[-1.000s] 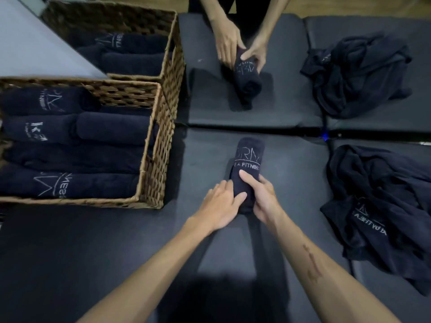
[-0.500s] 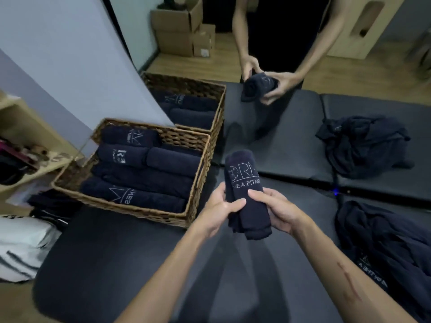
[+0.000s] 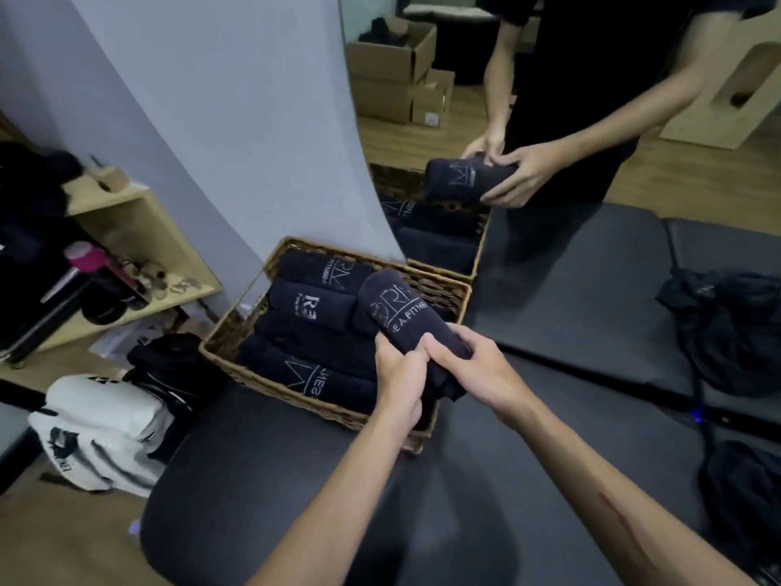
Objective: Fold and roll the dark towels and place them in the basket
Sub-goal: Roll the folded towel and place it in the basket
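The dark rolled towel with pale lettering [image 3: 405, 319] is gripped at its near end by both hands — left hand [image 3: 399, 380], right hand [image 3: 473, 374] — its long axis pointing toward upper left, over the woven wicker basket [image 3: 236, 327].

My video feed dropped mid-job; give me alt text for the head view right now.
Both hands, left hand and right hand, grip a rolled dark towel above the right side of a wicker basket already holding rolled towels. Across the dark padded table, a second person holds another rolled towel over a second basket.
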